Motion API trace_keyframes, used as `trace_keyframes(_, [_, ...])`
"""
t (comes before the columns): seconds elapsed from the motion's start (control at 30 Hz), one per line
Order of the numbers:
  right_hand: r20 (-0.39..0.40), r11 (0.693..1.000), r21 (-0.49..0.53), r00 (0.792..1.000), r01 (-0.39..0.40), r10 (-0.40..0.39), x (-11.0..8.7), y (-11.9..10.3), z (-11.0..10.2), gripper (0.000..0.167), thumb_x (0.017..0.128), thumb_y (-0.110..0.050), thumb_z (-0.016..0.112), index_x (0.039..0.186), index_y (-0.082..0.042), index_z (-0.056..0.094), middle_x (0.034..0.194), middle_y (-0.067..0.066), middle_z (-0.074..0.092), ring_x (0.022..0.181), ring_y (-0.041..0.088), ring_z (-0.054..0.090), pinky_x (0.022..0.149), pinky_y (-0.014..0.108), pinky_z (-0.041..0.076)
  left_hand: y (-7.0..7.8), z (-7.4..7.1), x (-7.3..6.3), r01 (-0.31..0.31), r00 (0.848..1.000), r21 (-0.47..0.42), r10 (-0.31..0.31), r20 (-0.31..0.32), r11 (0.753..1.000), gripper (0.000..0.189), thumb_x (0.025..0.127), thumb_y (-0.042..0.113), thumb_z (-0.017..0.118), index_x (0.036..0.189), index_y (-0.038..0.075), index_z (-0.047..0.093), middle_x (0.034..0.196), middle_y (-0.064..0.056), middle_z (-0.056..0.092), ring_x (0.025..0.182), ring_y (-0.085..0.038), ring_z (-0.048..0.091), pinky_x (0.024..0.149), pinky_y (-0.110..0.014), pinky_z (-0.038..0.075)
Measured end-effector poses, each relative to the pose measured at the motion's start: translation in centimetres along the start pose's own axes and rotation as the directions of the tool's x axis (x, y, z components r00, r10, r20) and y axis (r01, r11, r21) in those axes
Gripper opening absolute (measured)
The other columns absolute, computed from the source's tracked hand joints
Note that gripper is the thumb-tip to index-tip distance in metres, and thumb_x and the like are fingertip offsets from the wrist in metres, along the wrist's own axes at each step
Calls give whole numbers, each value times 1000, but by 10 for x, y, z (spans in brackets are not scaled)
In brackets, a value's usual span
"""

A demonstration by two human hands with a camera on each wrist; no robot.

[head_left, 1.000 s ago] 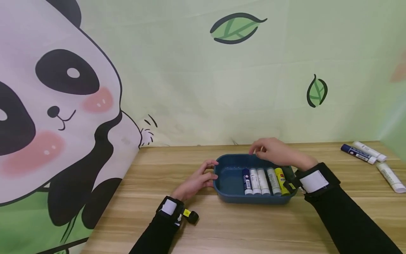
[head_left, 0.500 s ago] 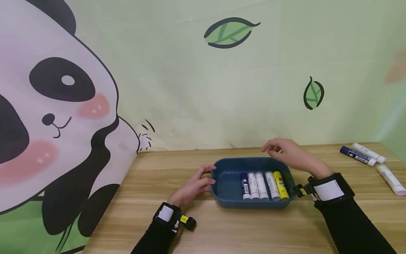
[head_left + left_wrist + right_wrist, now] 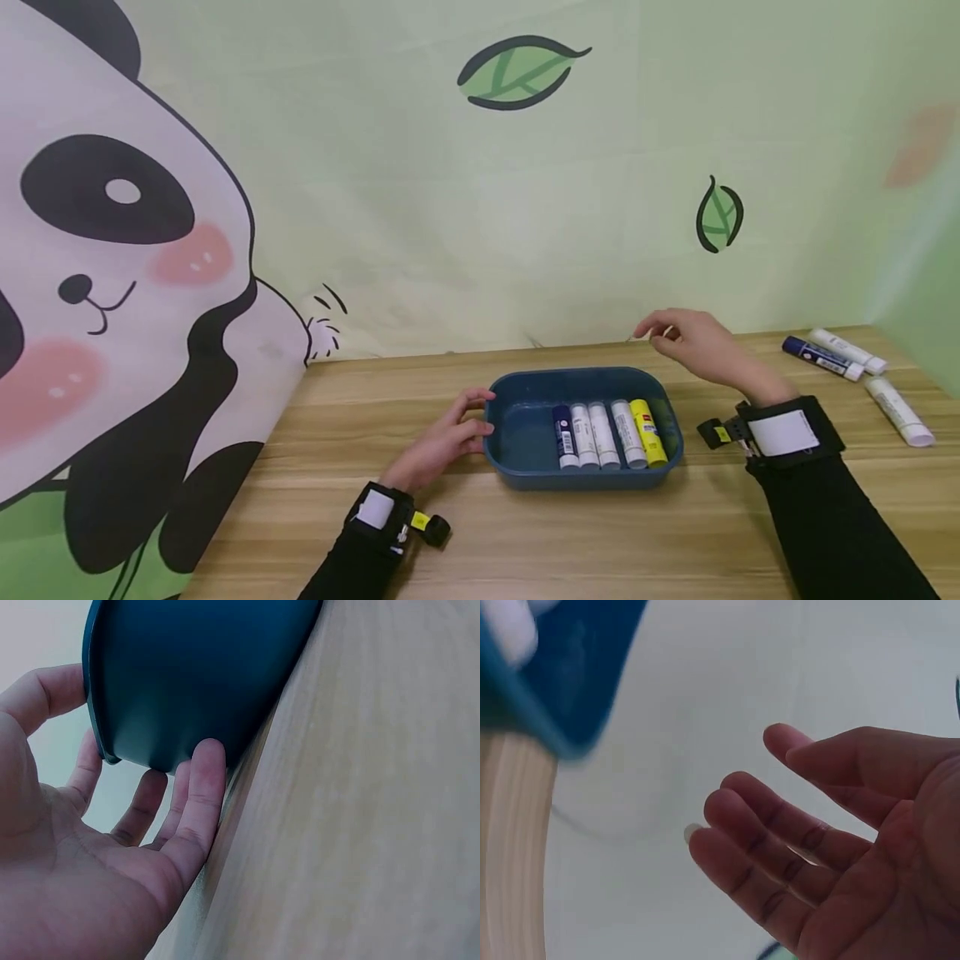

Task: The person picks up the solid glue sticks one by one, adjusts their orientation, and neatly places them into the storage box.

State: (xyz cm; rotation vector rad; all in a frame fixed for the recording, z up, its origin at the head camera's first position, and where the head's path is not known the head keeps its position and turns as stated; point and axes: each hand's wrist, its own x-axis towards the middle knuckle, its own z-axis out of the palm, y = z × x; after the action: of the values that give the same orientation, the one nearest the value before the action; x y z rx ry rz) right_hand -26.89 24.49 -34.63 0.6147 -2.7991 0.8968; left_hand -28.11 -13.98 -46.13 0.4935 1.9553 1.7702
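My left hand [image 3: 452, 433] rests at the left end of the dark blue tray [image 3: 540, 479], thumb and fingertips touching its rim and outer wall; the left wrist view shows the fingers [image 3: 208, 769] against that wall. Inside the tray's right half, glue sticks lie side by side: a navy one [image 3: 566, 436], several white ones such as the glue stick [image 3: 604, 435], and a yellow one [image 3: 648, 432]. My right hand [image 3: 697, 343] hovers beyond the tray's back right corner, loosely bent and holding nothing. The right wrist view shows bare fingers [image 3: 761, 847] apart from the tray.
At the table's back right lie a navy glue stick [image 3: 822, 358] and white glue sticks [image 3: 847, 350], with another white glue stick [image 3: 898, 412] nearer. A printed panda backdrop [image 3: 420, 208] rises behind the wooden table [image 3: 570, 550].
My right hand has moved from over the tray to the right, off its back right corner. The left hand stays at the tray's left end. The head view has shifted slightly.
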Motion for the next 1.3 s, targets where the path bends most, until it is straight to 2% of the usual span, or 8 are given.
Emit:
trace_keyframes(0.3, [-11, 988, -31, 988, -152, 152, -16, 33, -33, 24, 97, -8, 49, 117, 0, 60, 109, 24, 58, 96, 37, 57, 69, 41, 47, 2, -2, -3, -8, 1000, 3, 8, 0, 1000, 49, 95, 17, 54, 141, 17, 36, 143, -10, 26, 107, -23, 49, 86, -32, 46])
trace_keyframes(0.47, [-26, 983, -35, 983, -181, 180, -24, 53, -42, 26, 97, -10, 48, 118, 1, 59, 109, 26, 57, 96, 40, 58, 65, 37, 47, 2, -1, -4, -5, 1000, 3, 5, -3, 1000, 48, 95, 17, 54, 140, 19, 37, 143, -10, 26, 106, -22, 49, 85, -33, 45])
trace_keyframes(0.67, [-41, 973, -17, 973, -229, 229, -37, 71, -52, 29, 98, -11, 45, 121, 3, 56, 112, 29, 56, 91, 37, 59, 62, 35, 46, 1, -1, -5, -1, 1000, -4, 1, -6, 1000, 48, 95, 16, 54, 139, 19, 37, 142, -9, 27, 105, -22, 49, 83, -32, 46])
trace_keyframes(0.83, [-66, 949, -39, 949, -312, 309, -52, 85, -60, 32, 96, -11, 42, 121, 4, 54, 113, 34, 52, 70, 27, 54, 53, 34, 42, -2, -3, -5, -2, 1000, 1, 2, 5, 1000, 47, 96, 16, 53, 140, 18, 37, 141, -10, 27, 104, -22, 50, 84, -32, 47])
trace_keyframes(0.9, [-75, 936, -47, 936, -348, 344, -58, 91, -62, 33, 96, -12, 42, 122, 5, 54, 115, 37, 50, 66, 27, 51, 51, 34, 41, -2, -2, -5, -1, 1000, 2, 1, 8, 1000, 47, 96, 16, 53, 140, 18, 37, 141, -10, 27, 104, -22, 50, 84, -32, 47])
trace_keyframes(1.17, [-120, 887, -70, 886, -457, 447, -73, 105, -66, 37, 95, -12, 43, 124, 9, 48, 118, 43, 45, 81, 39, 53, 54, 34, 40, -4, 1, -3, 1, 1000, -18, -1, 15, 1000, 47, 96, 16, 55, 140, 18, 38, 141, -10, 28, 101, -21, 52, 83, -31, 47])
trace_keyframes(1.3, [-124, 871, -66, 870, -486, 476, -76, 106, -66, 40, 96, -15, 45, 127, 11, 45, 119, 44, 43, 93, 49, 52, 58, 37, 44, -4, 0, -4, 0, 1000, -11, 1, 16, 1000, 47, 96, 15, 54, 140, 17, 37, 141, -10, 27, 101, -21, 51, 83, -31, 47])
